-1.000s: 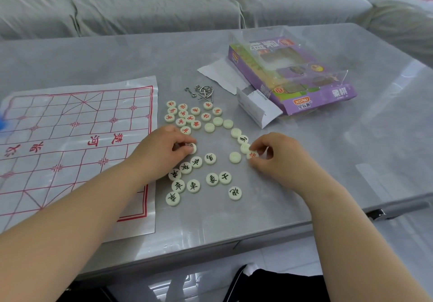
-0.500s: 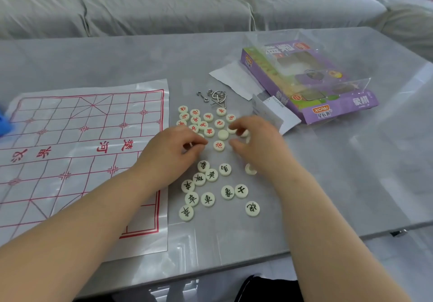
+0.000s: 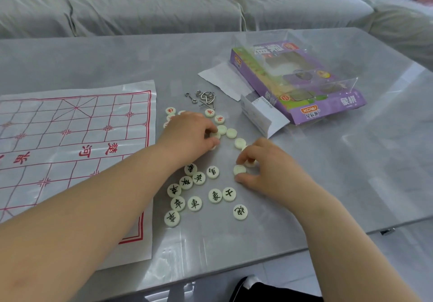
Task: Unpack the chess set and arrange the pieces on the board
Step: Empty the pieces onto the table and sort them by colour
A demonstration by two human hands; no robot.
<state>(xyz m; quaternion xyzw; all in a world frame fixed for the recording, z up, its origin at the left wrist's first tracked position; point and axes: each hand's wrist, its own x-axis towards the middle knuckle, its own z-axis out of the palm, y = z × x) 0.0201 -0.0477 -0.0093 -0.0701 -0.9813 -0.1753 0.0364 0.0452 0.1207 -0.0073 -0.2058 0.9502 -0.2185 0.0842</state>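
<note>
A pale disc (image 3: 214, 135) is being pinched by the left hand (image 3: 187, 135), and a second disc (image 3: 239, 169) by the right hand (image 3: 271, 172). The loose pieces (image 3: 194, 203) are being kept on the table (image 3: 328, 161), with the board (image 3: 70, 149) at their nine o'clock.

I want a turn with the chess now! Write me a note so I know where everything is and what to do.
Left hand: pinches one pale piece beside the board.
Right hand: pinches a second piece.
Board: spread flat, no pieces on it.
Black-lettered pieces lie face up between the forearms; red-lettered pieces and blank-side-up pieces lie farther back, near the box.
Done: pieces unpacked.
Left: flip the blank ones, arrange all on the board.
</note>
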